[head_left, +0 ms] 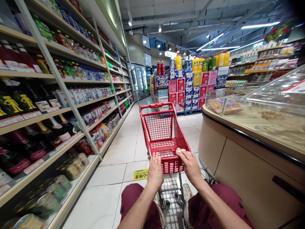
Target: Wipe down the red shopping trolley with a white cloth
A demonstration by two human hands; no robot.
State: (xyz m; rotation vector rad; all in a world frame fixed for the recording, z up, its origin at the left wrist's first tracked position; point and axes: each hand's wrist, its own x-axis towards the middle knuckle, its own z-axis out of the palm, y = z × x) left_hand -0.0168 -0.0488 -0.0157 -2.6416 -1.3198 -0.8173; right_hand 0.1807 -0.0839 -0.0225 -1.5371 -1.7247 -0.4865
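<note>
My right hand (pixel 190 163) partly hides the pale wad (pixel 178 150) it's gripping, hard to make out tbh. Left hand (pixel 155 169) lies unclenched, thumb hidden, on the red mesh-sided cart (pixel 172 160) before me.

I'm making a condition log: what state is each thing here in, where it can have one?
Red cart, upright
Left hand, laid on the red cart's near end
Right hand, gripping a pale wad
Pale wad, crumpled, partly hidden
Cartons, stacked
Strip light, lit
Cabinet door, shut
Yellow floor label, flat
</note>
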